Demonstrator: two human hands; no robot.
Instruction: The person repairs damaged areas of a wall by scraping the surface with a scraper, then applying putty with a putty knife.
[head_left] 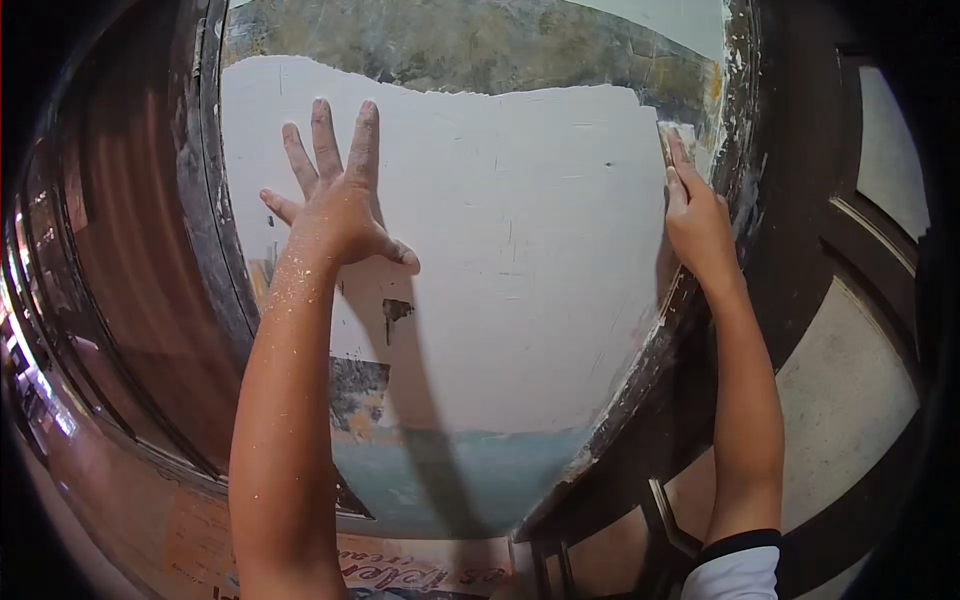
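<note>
My left hand (335,205) is spread with its fingers apart against the upper left of a wall panel coated in white plaster (520,230). White specks dot my left wrist and forearm. At the panel's upper right edge, my right hand (697,215) grips a flat scraper (667,143), whose blade touches the wall near the dark frame. Its handle is mostly hidden by my fingers. Above the plaster runs a band of bare grey-green wall (440,50). A small dark patch (396,311) shows through below my left hand.
Dark framing with white smears (742,120) borders the panel on the right, and another dark post (205,170) stands left. A brown curtain-like surface (130,210) lies farther left. Beneath the plaster is a blue-green strip (470,470). Printed cardboard (420,565) sits at the bottom.
</note>
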